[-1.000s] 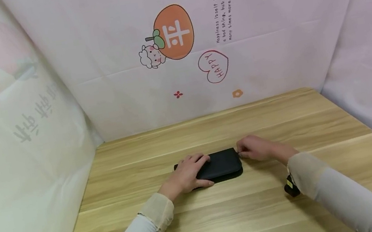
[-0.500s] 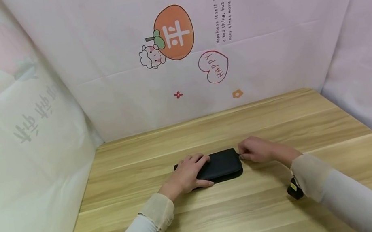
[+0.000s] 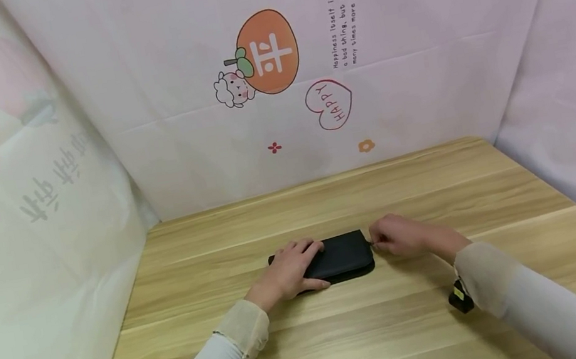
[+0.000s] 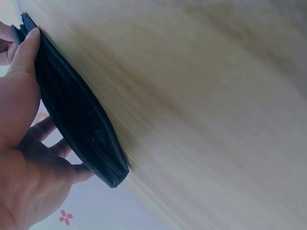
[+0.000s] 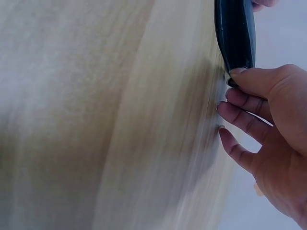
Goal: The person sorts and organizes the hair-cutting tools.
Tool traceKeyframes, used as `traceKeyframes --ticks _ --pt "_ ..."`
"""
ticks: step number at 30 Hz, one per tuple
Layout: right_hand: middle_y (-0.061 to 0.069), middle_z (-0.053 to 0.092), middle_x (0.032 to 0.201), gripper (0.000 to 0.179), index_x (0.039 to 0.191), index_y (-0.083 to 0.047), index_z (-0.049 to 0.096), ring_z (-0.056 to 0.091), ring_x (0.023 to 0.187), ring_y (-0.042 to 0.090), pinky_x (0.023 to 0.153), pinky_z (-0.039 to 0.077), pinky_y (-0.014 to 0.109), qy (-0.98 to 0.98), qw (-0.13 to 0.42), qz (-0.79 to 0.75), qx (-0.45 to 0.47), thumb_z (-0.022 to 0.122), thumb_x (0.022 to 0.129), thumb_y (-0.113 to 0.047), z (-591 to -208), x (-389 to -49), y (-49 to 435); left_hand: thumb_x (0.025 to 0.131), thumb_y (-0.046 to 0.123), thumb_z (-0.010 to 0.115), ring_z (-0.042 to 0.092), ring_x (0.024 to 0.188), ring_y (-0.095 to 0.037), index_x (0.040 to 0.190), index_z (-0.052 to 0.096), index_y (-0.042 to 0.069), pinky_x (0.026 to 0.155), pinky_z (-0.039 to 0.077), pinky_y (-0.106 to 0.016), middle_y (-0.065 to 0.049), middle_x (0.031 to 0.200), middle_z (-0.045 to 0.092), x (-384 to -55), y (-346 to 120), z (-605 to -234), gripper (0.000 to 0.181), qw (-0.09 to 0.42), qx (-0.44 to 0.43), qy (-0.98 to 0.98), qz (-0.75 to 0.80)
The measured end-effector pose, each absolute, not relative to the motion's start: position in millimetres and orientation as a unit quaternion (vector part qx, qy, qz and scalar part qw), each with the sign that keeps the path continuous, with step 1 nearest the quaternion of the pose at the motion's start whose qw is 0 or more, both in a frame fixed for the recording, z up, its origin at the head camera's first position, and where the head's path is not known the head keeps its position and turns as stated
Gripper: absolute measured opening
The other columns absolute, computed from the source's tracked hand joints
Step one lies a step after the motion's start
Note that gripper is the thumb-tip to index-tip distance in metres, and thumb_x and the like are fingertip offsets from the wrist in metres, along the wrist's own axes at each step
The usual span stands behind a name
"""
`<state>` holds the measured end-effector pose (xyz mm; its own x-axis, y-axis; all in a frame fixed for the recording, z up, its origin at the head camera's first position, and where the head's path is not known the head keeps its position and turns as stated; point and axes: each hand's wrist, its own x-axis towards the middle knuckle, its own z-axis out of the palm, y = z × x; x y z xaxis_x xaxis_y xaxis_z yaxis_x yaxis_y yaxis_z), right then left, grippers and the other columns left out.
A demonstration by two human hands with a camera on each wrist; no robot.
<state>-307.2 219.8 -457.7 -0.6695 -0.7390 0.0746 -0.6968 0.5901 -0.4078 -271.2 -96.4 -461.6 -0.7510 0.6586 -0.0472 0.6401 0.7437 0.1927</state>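
A black zip wallet [image 3: 343, 255] lies flat on the wooden table. My left hand [image 3: 290, 268] holds its left part, with the fingers spread over the top and the thumb along the near edge. In the left wrist view the zip teeth run along the side of the wallet [image 4: 72, 105], and the side looks partly parted. At the wallet's right end, my right hand [image 3: 399, 236] pinches a small dark tab, seemingly the zip pull. The right wrist view shows thumb and index finger together at the wallet's end [image 5: 236, 33], while the other fingers are bent near the tabletop.
The wooden table [image 3: 348, 334] has a back edge against a printed white cloth backdrop [image 3: 193, 157]. Cloth walls stand on the left and right. A small black device [image 3: 460, 298] with a yellow mark hangs at the right wrist.
My right hand has shifted slightly toward me along the wallet's right end, and the right forearm has moved a little with it. The left hand and wallet stay in place.
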Motion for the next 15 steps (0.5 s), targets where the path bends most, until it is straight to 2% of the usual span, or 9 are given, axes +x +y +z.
traceKeyframes --ticks 15 --pt "-0.011 0.044 0.067 0.032 0.07 -0.016 0.052 0.039 0.062 0.002 0.058 0.037 0.023 0.883 0.054 -0.186 -0.427 0.068 0.09 0.004 -450 -295 216 0.093 0.063 0.064 0.039 0.144 -0.029 0.156 0.038 0.024 0.113 0.036 -0.057 -0.004 0.16 0.037 -271 -96 -461 0.079 0.06 0.345 0.934 0.073"
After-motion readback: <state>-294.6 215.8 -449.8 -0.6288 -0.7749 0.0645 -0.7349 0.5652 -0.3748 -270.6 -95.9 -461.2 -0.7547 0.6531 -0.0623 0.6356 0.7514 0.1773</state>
